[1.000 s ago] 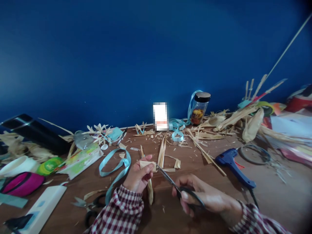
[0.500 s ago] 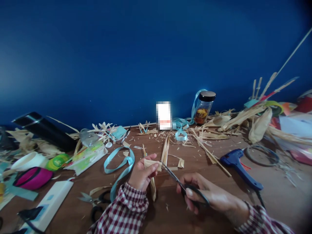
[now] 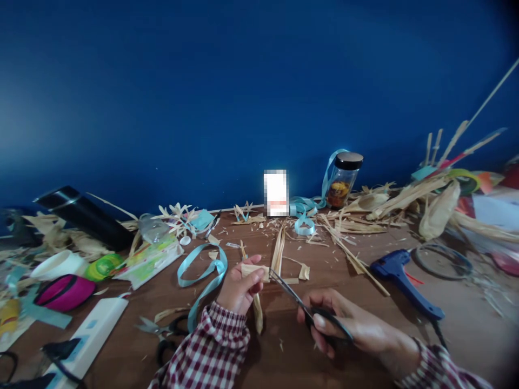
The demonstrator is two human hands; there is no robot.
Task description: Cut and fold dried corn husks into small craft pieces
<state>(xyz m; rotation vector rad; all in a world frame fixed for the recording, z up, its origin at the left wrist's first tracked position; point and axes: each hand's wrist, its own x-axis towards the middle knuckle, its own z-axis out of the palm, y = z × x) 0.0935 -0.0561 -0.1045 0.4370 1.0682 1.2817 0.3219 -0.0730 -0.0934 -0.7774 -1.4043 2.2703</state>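
Steadying a pale husk strip (image 3: 248,269) above the worktop (image 3: 292,356), left hand (image 3: 237,292) pinches tight | Right hand (image 3: 360,327), grip wrapped around scissors (image 3: 298,299), tips at strip's end | Hold apparently keeps fingers clear of blades

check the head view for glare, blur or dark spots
Head view: a pixelated white patch glares before the blue wall; head view: the white sheet at far right looks smeared; head view: the top right corner is dark; head view: the held scissors look clearer

Blue wall (image 3: 211,97) behind brn table (image 3: 279,356).
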